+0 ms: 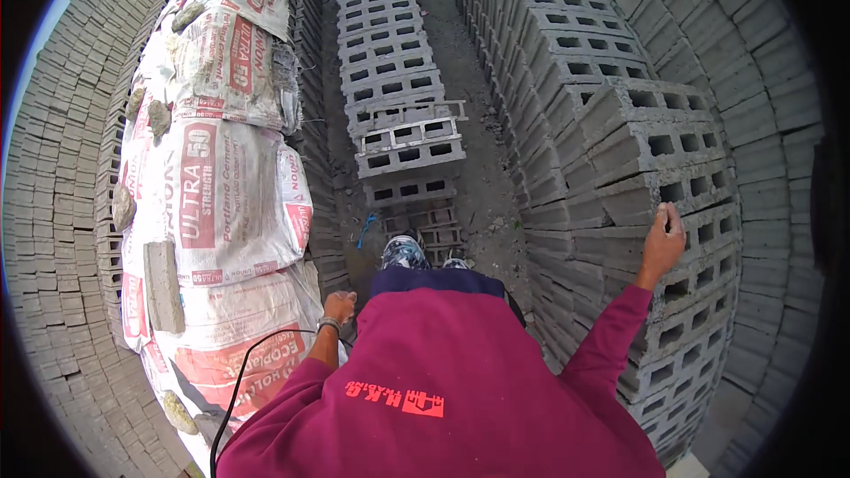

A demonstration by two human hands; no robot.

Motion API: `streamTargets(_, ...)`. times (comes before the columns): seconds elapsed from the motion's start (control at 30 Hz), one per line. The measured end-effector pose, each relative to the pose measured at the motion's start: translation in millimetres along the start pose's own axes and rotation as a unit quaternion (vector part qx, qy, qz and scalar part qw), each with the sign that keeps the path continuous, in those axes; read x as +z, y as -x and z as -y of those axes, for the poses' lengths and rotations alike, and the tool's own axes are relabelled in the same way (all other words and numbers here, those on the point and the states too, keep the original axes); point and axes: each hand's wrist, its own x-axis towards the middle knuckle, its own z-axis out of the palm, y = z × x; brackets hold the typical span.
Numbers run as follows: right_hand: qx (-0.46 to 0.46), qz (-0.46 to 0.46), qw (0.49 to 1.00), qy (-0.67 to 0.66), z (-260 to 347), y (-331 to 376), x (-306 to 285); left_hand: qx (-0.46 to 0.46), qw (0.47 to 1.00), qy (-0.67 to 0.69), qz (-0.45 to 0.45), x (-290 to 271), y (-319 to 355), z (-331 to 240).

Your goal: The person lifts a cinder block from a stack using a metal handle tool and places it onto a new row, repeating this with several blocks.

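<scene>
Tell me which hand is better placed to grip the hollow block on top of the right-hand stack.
Right. The right hand already rests on that hollow block; the left hand hangs low beside the cement sacks.

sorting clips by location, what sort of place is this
Most likely an outdoor concrete block yard. Hollow grey blocks lie in rows on the dirt, more are stacked in a wall that the right hand touches, and cement sacks are piled near the left hand.
</scene>
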Motion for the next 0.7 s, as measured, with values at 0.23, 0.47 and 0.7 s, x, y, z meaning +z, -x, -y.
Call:
streamTargets(0.23,-0.062,-0.028,0.995,0.073,-11.8,2.7,3.3,0.053,0.996,-0.025,-0.062,2.7,-52.0,-60.9)
streamTargets(0.47,-0.024,-0.008,0.999,-0.048,68.8,18.6,12.5,0.149,0.986,0.047,-0.065,-11.5,-137.5,-137.7)
streamTargets(0.7,-0.031,0.388,0.916,-0.099,160.2,52.5,164.3,0.065,0.98,0.181,-0.043,-15.3,-135.9,-160.7)
